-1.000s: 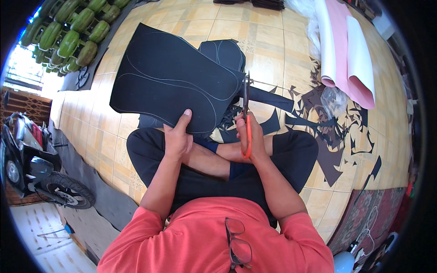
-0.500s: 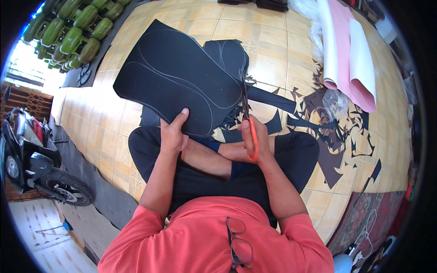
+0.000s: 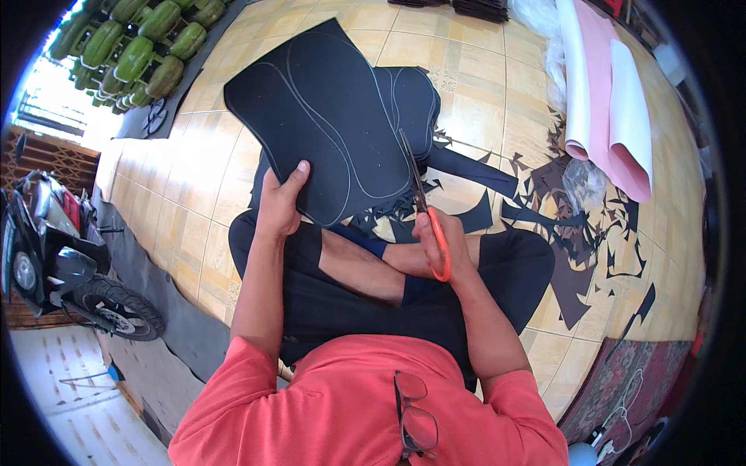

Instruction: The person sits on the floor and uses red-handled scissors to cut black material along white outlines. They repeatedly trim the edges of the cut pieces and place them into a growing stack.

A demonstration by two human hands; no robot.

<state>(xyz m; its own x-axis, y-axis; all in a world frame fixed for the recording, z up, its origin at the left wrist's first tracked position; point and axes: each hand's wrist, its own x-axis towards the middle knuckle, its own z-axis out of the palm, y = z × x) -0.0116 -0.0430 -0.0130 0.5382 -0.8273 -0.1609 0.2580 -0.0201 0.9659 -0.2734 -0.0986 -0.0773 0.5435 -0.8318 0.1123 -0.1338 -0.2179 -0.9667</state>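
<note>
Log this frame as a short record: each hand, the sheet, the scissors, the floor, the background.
Left hand: holds black sheet, thumb on top
Right hand: holds orange-handled scissors
Sheet: marked with pale curved lines
Scissors: blades at sheet's right edge; contact unclear
Floor, right side: dark scraps, pink-and-white rolled material
Background, left: green cylinders, motorcycle

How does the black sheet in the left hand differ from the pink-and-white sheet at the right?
Colour: the black sheet is dark with pale curved lines; the pink-and-white sheet shows pink and white.
Shape: the black sheet is spread fairly flat; the pink-and-white sheet curls in along its long sides.
Support: the left hand grips the black sheet; the pink-and-white sheet lies on the floor.
Both are sheet material.
</note>
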